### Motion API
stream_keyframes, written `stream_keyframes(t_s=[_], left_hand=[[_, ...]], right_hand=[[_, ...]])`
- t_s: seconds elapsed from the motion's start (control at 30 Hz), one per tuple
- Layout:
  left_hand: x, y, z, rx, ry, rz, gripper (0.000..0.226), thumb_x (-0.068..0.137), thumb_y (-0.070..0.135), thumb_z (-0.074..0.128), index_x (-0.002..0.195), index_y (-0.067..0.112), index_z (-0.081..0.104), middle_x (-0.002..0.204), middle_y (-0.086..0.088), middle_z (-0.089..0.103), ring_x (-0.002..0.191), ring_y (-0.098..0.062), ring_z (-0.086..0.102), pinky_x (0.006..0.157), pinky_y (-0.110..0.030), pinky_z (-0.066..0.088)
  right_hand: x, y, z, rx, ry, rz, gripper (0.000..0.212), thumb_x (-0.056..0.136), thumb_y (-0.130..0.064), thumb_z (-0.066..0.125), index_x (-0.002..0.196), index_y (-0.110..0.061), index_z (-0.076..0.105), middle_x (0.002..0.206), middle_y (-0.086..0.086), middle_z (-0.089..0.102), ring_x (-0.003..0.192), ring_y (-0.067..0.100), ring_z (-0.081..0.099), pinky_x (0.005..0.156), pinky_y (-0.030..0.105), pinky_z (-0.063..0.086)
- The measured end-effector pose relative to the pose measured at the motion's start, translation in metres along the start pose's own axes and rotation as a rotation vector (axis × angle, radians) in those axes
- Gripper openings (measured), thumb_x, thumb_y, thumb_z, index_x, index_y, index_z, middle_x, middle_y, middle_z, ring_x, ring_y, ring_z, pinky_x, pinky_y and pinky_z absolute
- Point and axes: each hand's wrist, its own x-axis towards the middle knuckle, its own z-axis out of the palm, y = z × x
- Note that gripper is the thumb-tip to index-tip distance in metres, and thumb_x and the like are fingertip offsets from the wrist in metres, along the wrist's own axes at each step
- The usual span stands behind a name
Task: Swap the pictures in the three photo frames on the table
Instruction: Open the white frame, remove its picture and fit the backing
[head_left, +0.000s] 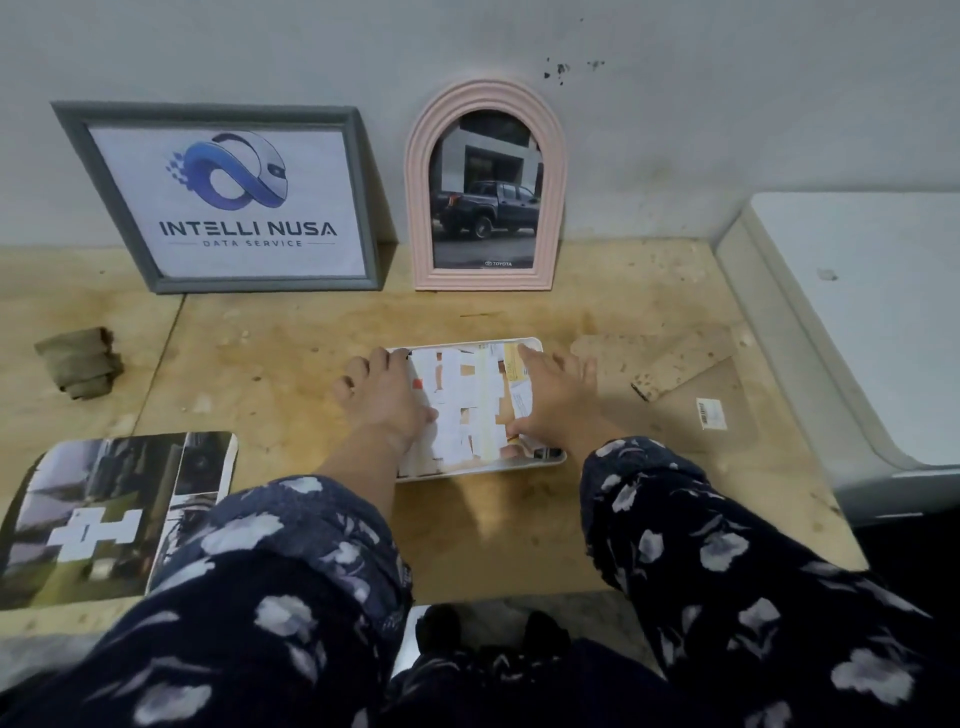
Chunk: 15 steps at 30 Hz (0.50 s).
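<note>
Both hands, left (387, 395) and right (553, 400), are lying spread and pressing a face-down frame (470, 410) at centre, seemingly working its backing; lifting it out looks next.

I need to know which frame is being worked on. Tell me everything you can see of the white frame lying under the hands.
The white frame lies flat, apparently back-up, on the wooden table, rounded corners showing. Its upper face is patchy with white and yellow labels or tape. The left hand and right hand rest flat on it, fingers spread.
</note>
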Motion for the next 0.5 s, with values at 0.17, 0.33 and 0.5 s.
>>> stream_keyframes(t_s=[0.17,0.33,0.5], left_hand=[[0.001,-0.007,-0.005,-0.262,0.048,0.138,0.061,0.081,0.020,0.072,0.130,0.028,0.037,0.131,-0.004,0.039,0.116,-0.029,0.046,0.095,-0.041,0.040],[-0.009,-0.021,-0.017,-0.640,0.083,0.221,0.039,0.093,0.006,0.053,0.112,0.037,0.038,0.114,0.002,0.059,0.095,-0.025,0.059,0.078,-0.035,0.049],[-0.019,-0.024,-0.038,-0.990,0.140,0.060,0.042,0.093,-0.001,0.055,0.110,0.035,0.041,0.107,0.005,0.060,0.095,-0.016,0.059,0.059,-0.015,0.042]], right_hand=[[-0.009,-0.013,0.005,0.053,0.062,0.085,0.103,0.074,-0.036,0.075,0.152,-0.024,0.009,0.151,-0.001,0.033,0.141,0.029,0.018,0.116,0.053,-0.006],[-0.019,-0.019,0.009,0.181,0.136,0.122,0.098,0.078,-0.030,0.070,0.152,-0.029,0.006,0.156,-0.001,0.020,0.140,0.032,0.017,0.118,0.051,0.002],[-0.024,-0.026,-0.002,0.398,0.132,0.279,0.097,0.078,-0.030,0.065,0.150,-0.035,0.001,0.152,0.004,0.030,0.141,0.032,0.019,0.117,0.048,0.012]])
